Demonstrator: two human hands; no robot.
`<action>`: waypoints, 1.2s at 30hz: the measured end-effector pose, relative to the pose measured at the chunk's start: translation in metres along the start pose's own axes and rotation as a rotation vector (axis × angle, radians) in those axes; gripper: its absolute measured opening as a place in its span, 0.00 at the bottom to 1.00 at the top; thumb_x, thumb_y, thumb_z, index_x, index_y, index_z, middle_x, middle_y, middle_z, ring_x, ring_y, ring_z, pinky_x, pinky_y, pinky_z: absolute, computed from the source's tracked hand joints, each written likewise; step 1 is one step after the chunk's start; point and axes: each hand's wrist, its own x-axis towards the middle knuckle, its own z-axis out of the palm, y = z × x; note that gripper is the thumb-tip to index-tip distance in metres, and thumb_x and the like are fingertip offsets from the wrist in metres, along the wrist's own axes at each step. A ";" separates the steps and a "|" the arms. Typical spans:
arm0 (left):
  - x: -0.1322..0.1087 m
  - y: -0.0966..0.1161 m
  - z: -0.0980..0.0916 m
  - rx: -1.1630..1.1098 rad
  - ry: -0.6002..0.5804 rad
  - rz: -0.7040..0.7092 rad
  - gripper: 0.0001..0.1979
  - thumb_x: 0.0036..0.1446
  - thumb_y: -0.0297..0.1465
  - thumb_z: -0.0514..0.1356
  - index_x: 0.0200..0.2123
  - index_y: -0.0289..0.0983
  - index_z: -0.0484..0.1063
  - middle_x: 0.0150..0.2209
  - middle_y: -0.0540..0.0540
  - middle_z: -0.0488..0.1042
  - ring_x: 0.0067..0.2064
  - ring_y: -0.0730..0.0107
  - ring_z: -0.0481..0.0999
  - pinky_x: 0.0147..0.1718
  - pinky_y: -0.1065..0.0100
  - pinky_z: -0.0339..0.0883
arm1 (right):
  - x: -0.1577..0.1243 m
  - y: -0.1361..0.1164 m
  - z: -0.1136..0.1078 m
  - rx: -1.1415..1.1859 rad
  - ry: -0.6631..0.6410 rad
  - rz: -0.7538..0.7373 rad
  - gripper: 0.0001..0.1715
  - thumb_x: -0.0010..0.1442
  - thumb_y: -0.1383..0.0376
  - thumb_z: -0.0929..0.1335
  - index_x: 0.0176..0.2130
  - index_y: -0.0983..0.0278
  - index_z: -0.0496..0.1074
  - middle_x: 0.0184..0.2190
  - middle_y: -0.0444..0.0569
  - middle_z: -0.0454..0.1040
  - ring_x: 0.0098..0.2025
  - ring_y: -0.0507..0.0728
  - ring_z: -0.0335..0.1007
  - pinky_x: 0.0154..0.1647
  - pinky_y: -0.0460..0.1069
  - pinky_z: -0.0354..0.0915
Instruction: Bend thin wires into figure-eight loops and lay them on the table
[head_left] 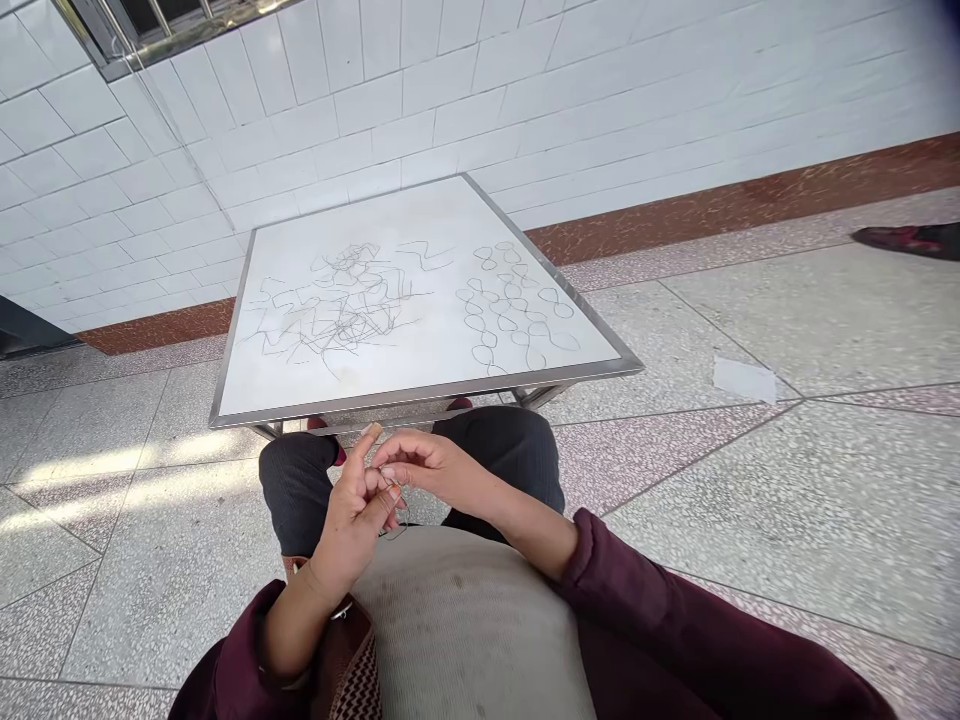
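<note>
Over the lap, close to the body, both hands meet just below the near edge of the table. Farthest left on the tabletop lies a loose tangle of bent wires, spread across the left half. To its right, well apart from the tangle, sit the finished loops, figure-eight shapes laid in rough rows.

Below the table, the left hand is raised with its fingers mostly curled, the index finger pointing up, thumb and fingertips pressed against the right hand's fingers. A thin wire shows just under the two hands, a small dark loop hanging over the grey apron; both hands seem to pinch it, though the exact grip is too small to tell. The right hand comes in from the right, fingers bent and closed toward the left hand's fingertips, touching them.

Far right, on the floor, lies a white scrap.
</note>
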 end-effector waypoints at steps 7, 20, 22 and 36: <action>-0.001 0.000 0.002 0.063 0.009 -0.025 0.37 0.63 0.37 0.59 0.70 0.43 0.46 0.27 0.54 0.68 0.24 0.76 0.66 0.27 0.72 0.66 | 0.000 0.012 0.003 -0.154 0.116 -0.074 0.07 0.61 0.62 0.69 0.32 0.62 0.72 0.28 0.44 0.70 0.28 0.52 0.67 0.31 0.48 0.66; 0.000 -0.002 0.000 -0.048 0.070 -0.003 0.38 0.61 0.39 0.62 0.69 0.40 0.50 0.27 0.53 0.70 0.25 0.75 0.69 0.28 0.71 0.68 | 0.001 0.017 0.009 -0.090 0.219 -0.080 0.12 0.63 0.56 0.67 0.35 0.61 0.73 0.32 0.44 0.68 0.26 0.50 0.65 0.29 0.48 0.67; 0.000 -0.002 -0.001 -0.053 0.101 0.020 0.37 0.61 0.39 0.62 0.68 0.40 0.51 0.27 0.53 0.70 0.26 0.74 0.70 0.30 0.71 0.68 | -0.001 0.014 0.005 -0.131 0.244 -0.078 0.15 0.65 0.54 0.65 0.38 0.62 0.74 0.32 0.45 0.69 0.30 0.52 0.64 0.32 0.48 0.66; -0.005 0.002 0.001 -0.050 0.076 0.026 0.34 0.62 0.38 0.61 0.68 0.41 0.53 0.26 0.55 0.68 0.25 0.76 0.68 0.28 0.72 0.66 | -0.009 0.016 0.007 -0.023 0.173 0.019 0.12 0.61 0.56 0.68 0.39 0.62 0.72 0.28 0.42 0.70 0.29 0.51 0.65 0.33 0.48 0.64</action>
